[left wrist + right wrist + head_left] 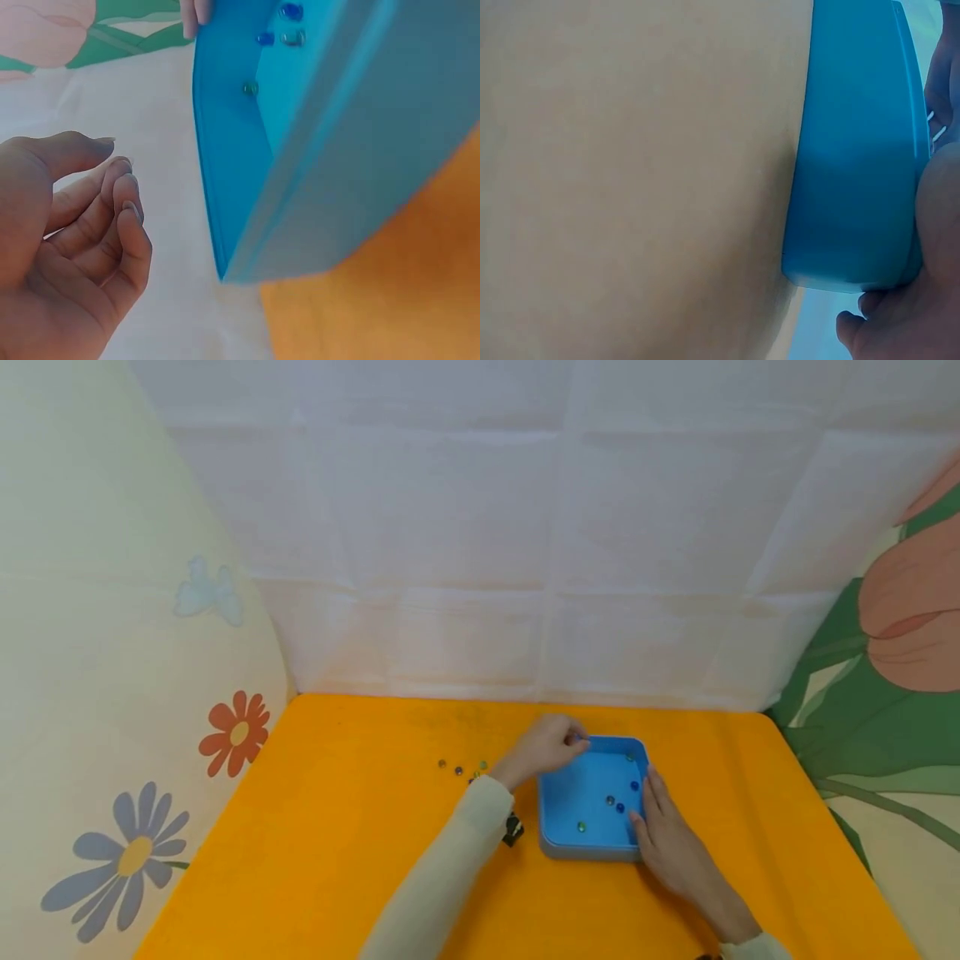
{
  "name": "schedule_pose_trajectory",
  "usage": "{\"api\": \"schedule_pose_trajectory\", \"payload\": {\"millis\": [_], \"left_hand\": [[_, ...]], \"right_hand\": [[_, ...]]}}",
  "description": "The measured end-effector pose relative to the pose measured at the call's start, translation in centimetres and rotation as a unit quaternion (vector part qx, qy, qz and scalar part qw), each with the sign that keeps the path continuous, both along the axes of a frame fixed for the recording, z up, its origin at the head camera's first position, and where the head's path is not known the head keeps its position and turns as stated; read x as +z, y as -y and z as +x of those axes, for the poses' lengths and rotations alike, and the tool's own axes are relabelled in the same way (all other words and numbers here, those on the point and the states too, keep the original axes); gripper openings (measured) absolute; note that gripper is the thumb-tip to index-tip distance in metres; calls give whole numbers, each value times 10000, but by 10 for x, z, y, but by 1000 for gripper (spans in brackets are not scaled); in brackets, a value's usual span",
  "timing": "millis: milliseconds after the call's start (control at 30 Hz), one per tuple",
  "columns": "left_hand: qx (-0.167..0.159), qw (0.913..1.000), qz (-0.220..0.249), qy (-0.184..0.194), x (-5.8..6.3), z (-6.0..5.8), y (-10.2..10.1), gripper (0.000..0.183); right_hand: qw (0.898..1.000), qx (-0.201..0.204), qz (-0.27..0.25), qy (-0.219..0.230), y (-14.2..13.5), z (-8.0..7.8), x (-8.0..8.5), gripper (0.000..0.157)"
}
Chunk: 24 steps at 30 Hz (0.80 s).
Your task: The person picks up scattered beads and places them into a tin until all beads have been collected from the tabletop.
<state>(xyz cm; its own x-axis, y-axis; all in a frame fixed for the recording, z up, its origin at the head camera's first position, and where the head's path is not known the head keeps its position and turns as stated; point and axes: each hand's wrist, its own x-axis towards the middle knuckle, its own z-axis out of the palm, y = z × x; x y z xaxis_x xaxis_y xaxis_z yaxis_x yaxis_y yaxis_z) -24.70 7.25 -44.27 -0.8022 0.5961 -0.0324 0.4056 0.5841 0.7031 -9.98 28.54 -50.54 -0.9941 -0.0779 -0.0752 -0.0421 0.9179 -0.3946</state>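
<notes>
A blue square box (553,810) lies on the orange table, with several small glass marbles (581,827) in it. My left hand (546,745) hovers over the box's far left corner. In the left wrist view the fingers (135,244) of that hand are loosely curled, thumb near the index fingertip, and I see no marble between them. At the box's right side my right hand (675,852) holds the wall, thumb over the rim and fingers along the outside. The right wrist view shows the outer wall of the box (855,165) against that hand.
Several loose marbles (459,771) lie on the orange table (360,827) left of the box, partly hidden by my left wrist. A small black object (513,829) shows beside the left sleeve. White cloth (420,527) hangs behind, and flower-printed cloths stand at both sides.
</notes>
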Motion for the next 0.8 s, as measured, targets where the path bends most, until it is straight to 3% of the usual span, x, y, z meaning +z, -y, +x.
{"api": "schedule_pose_trajectory", "payload": {"millis": [267,467,800], "left_hand": [[129,9997,-17,-197,3,-2,36,28],[172,9990,61,-404,-7,0,66,26],[551,9982,-51,-230,-25,11,112,27]], "right_hand": [[10000,4,56,-15,1,-2,3,75],[10000,-27,75,40,2,-2,4,76],[9999,-18,-24,159,2,-1,3,76]]}}
